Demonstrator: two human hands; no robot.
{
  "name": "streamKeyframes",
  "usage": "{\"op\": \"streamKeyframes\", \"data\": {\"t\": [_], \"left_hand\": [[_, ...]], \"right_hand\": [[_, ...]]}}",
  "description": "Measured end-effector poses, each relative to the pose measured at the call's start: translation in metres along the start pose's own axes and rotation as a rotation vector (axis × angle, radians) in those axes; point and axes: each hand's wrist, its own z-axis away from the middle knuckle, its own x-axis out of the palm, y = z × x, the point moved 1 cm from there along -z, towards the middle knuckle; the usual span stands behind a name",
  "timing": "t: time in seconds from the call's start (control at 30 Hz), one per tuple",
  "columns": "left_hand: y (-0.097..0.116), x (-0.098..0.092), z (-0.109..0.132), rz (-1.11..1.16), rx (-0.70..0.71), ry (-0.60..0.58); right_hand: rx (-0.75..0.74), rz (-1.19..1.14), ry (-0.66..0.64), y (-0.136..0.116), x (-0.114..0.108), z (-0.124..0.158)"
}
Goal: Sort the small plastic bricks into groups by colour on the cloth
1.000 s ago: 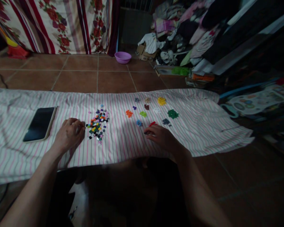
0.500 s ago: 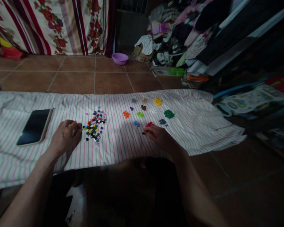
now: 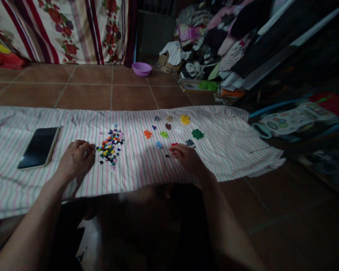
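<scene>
My left hand [image 3: 78, 157] rests on the striped cloth [image 3: 141, 165], just left of a pile of small mixed-colour pieces [image 3: 110, 146]. Its fingers are curled together, with a dark speck at the tips too small to name. Over on the right, my right hand [image 3: 188, 157] hovers low with thumb and forefinger slightly parted and nothing visible between them. A small black piece [image 3: 167, 156] lies on the cloth just off those fingertips. Red pieces [image 3: 174, 144] are partly hidden behind the hand. Light blue pieces [image 3: 158, 144] and dark grey pieces [image 3: 190, 143] lie close by.
Farther back are single-colour heaps: orange [image 3: 147, 134], lime [image 3: 164, 134], dark green [image 3: 198, 134], yellow [image 3: 185, 119], white [image 3: 180, 130] and brown [image 3: 168, 127]. A phone [image 3: 39, 147] lies at the left. Beyond the cloth, a purple basin [image 3: 141, 69] stands on the tiled floor.
The black piece that was at my right fingertips now lies apart from them on the cloth, and that hand has drawn back a little. My left hand stays by the mixed pile. The view shifted slightly.
</scene>
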Motion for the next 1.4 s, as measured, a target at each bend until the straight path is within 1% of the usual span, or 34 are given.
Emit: {"op": "streamKeyframes", "data": {"t": [0.1, 0.17, 0.27, 0.33, 0.47, 0.53, 0.63, 0.73, 0.87, 0.97, 1.1, 1.4], "left_hand": [[0.001, -0.001, 0.000, 0.001, -0.043, -0.026], [0.002, -0.001, 0.000, 0.009, -0.053, -0.050], [0.003, -0.002, 0.001, 0.033, -0.045, -0.031], [0.002, 0.000, 0.002, 0.046, -0.039, -0.011], [0.000, 0.003, 0.003, 0.058, -0.008, 0.005], [0.000, 0.003, 0.003, 0.062, -0.001, 0.011], [0.002, 0.001, 0.004, 0.061, -0.009, 0.005], [0.005, -0.001, 0.004, 0.056, -0.018, -0.009], [0.005, -0.003, 0.004, 0.058, 0.000, -0.019], [0.004, -0.003, 0.004, 0.060, 0.008, -0.021], [0.004, -0.004, 0.003, 0.060, 0.006, -0.029], [0.002, -0.003, 0.002, 0.082, 0.008, -0.023]], "right_hand": [[0.038, -0.003, 0.043, -0.003, 0.000, -0.001], [0.030, 0.024, 0.073, -0.008, 0.001, -0.003], [-0.021, 0.019, 0.112, -0.019, 0.007, -0.007], [-0.038, -0.021, 0.108, -0.030, 0.014, -0.009], [-0.094, -0.122, 0.022, -0.057, 0.040, -0.013], [-0.152, -0.173, -0.029, -0.072, 0.056, -0.014], [-0.200, -0.206, -0.100, -0.096, 0.083, -0.019], [-0.216, -0.190, -0.133, -0.119, 0.106, -0.028], [-0.172, -0.052, -0.179, -0.141, 0.126, -0.041], [-0.150, 0.041, -0.216, -0.146, 0.132, -0.047], [-0.171, 0.111, -0.228, -0.144, 0.136, -0.050], [-0.203, 0.196, -0.263, -0.149, 0.131, -0.053]]}}
